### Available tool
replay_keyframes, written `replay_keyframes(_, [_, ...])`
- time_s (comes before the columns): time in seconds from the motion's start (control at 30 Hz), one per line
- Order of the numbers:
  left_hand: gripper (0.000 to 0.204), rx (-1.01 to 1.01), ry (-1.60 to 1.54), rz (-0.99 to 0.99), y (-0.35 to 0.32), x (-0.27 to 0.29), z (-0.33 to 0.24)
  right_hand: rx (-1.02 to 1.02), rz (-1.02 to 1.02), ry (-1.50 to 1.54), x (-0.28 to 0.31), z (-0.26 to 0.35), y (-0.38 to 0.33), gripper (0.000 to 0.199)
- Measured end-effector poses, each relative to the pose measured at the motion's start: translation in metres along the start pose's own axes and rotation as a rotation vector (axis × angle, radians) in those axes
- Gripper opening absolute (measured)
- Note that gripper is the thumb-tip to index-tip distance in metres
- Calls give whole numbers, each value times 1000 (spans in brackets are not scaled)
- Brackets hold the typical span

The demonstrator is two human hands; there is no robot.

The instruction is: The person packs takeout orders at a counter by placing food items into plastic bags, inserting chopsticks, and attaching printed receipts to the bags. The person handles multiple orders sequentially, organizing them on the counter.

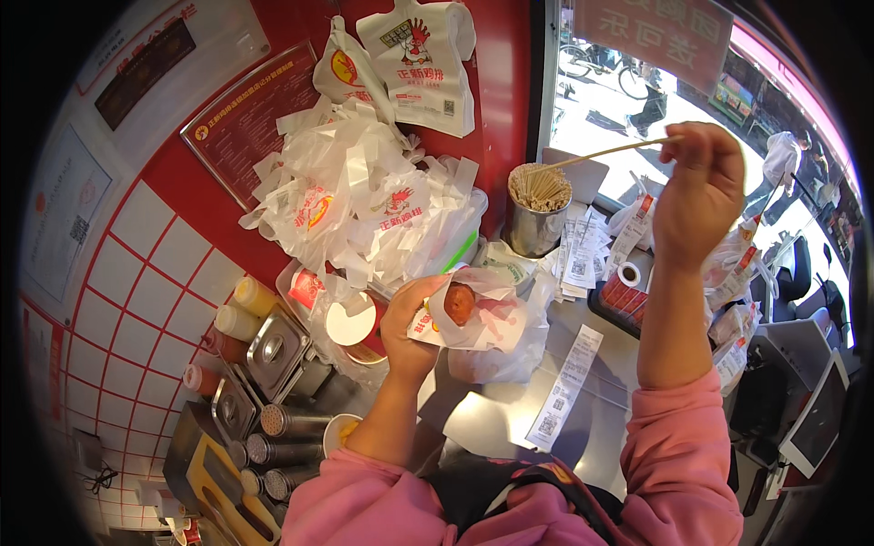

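— What does the left hand (411, 320) hold?

— Its fingers are wrapped around a white paper sleeve (473, 318) with red print, open at the top. A round, browned fried piece (460, 303) sits inside it, crusty and glossy. The sleeve hangs just above the steel counter (496, 414), in front of the person's chest.

— And the right hand (699, 196)?

— Raised high, fingertips pinched together on one end of a thin, pale bamboo skewer (608, 151). The skewer slants down to the left, its far tip over a shiny cylindrical metal cup (534, 227) packed with more skewers standing upright.

— What surrounds them?

— Behind the sleeve lies a heap of crinkled white plastic bags (364, 209) with red and yellow emblems; two more bags (401, 64) hang on the red wall above. Long white receipts (566, 387) lie flat on the counter, others near the cup. At lower left stand squeeze bottles (246, 309) in yellow and orange, square lidded steel tins (275, 350) and perforated metal shakers (291, 421). A dark red rectangular sign (246, 114) is fixed to the wall, beside white tiles with red grout (150, 282). Both sleeves of the person are soft pink fleece.
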State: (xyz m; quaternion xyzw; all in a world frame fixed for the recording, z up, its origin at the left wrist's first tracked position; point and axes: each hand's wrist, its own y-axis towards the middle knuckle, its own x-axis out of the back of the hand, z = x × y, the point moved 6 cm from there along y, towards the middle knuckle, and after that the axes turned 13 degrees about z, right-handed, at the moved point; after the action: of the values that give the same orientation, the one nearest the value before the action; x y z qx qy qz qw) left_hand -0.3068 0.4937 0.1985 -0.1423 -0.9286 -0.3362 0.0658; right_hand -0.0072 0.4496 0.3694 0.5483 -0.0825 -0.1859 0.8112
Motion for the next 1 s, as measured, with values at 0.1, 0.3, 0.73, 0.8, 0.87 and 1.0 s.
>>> replay_keyframes(0.1, [43, -85, 19, -31, -2, 6, -7, 209, 252, 385, -3, 91, 8, 22])
replay_keyframes(0.3, [41, -173, 130, -35, -2, 7, -29, 149, 331, 341, -40, 130, -15, 27])
replay_keyframes(0.73, [35, -249, 208, -37, -6, 6, -52, 217, 472, 112, -52, 165, -13, 26])
replay_keyframes(0.8, [36, -247, 220, -31, -6, 6, -52, 232, 502, 61, -58, 171, -12, 27])
replay_keyframes(0.87, [37, -254, 238, -39, -8, 6, -51, 259, 557, -8, -65, 179, -12, 27])
replay_keyframes(1.0, [40, -58, 175, 8, -10, 2, -36, 258, 667, -162, -81, 190, -14, 26])
